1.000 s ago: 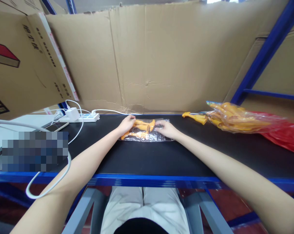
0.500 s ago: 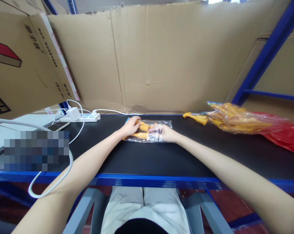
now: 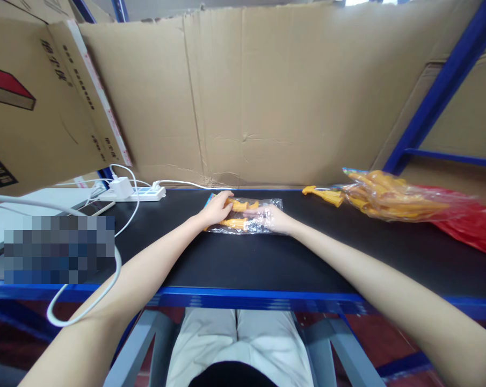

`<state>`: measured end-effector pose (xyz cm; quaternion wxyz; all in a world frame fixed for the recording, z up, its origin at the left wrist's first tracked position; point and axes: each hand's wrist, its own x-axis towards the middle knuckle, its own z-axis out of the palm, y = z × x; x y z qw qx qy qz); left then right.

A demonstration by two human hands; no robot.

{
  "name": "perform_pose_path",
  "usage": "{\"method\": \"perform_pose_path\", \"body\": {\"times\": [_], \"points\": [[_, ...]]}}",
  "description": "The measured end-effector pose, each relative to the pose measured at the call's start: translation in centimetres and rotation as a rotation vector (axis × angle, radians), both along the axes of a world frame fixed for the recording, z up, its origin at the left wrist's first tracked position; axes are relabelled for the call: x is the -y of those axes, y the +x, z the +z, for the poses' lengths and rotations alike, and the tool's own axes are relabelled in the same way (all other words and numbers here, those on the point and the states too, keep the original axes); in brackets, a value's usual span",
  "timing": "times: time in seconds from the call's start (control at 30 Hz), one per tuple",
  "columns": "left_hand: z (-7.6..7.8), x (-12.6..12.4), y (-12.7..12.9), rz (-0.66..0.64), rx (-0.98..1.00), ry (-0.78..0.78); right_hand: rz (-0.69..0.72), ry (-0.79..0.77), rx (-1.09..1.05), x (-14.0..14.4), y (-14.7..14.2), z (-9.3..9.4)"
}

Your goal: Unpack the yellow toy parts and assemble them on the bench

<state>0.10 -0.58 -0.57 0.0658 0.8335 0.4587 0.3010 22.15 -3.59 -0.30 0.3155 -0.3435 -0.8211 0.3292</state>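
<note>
Clear bag (image 3: 262, 224) w/ orange plastic pcs (image 3: 238, 205) flat on black mat (image 3: 243, 258), right of power strip (image 3: 140, 194). Left hand (image 3: 216, 210) pinches bag's left end; right hand (image 3: 273, 219) flat on bag, fingers loose, not gripping.

On the black table (image 3: 234, 258), both hands rest on a clear plastic bag (image 3: 267, 207) that holds orange plastic pieces (image 3: 237, 205). The left hand (image 3: 216, 209) grips the bag's left end, fingers curled over the orange pieces. The right hand (image 3: 269, 218) lies flat on the bag's right half. Far right on the table, a larger clear bag of orange pieces (image 3: 391, 200) lies on red plastic (image 3: 476, 226), with one loose orange piece (image 3: 323, 193) just beside it. Far left sits a white power strip (image 3: 140, 194) with a white charger (image 3: 120, 188) plugged in. A cardboard wall (image 3: 267, 97) stands behind.
</note>
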Motion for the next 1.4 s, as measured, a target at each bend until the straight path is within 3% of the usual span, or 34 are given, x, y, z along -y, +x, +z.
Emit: {"method": "perform_pose_path", "body": {"times": [0.17, 0.37, 0.43, 0.67, 0.93, 1.07, 1.17, 1.27, 1.33, 1.4], "points": [[-0.1, 0.0, 0.3, 0.006, 0.008, 0.028, -0.023, -0.008, -0.061, -0.1, 0.1, -0.1], [-0.6, 0.0, 0.8, -0.028, -0.003, -0.027, -0.403, -0.084, -0.169, -1.0, 0.2, -0.6], [-0.7, -0.1, 0.8, -0.051, -0.010, -0.018, -0.472, -0.132, -0.135, -1.4, 0.4, -0.8], [-0.5, -0.3, 0.3, -0.111, -0.015, -0.006, -0.458, -0.081, 0.056, -1.0, 0.3, -0.4], [-0.8, -1.4, -0.5, -0.087, -0.052, -0.044, -0.464, -0.198, -0.098, -1.3, 0.9, 0.8], [-1.0, -2.3, -1.4, -0.041, -0.067, -0.070, -0.596, -0.114, -0.218, -3.3, 4.0, 1.4], [-1.1, -2.9, -2.3, 0.019, -0.062, -0.078, -0.817, 0.053, -0.169, -4.9, 8.1, 1.9], [-1.0, -3.2, -3.0, 0.067, -0.064, -0.077, -1.032, 0.273, 0.051, -6.1, 12.8, 1.7], [-0.9, -3.3, -3.3, 0.094, -0.072, -0.077, -1.110, 0.404, 0.208, -6.6, 15.6, 0.9], [-0.9, -3.3, -3.4, 0.113, -0.081, -0.076, -1.122, 0.421, 0.380, -6.9, 17.5, -0.1]]}}
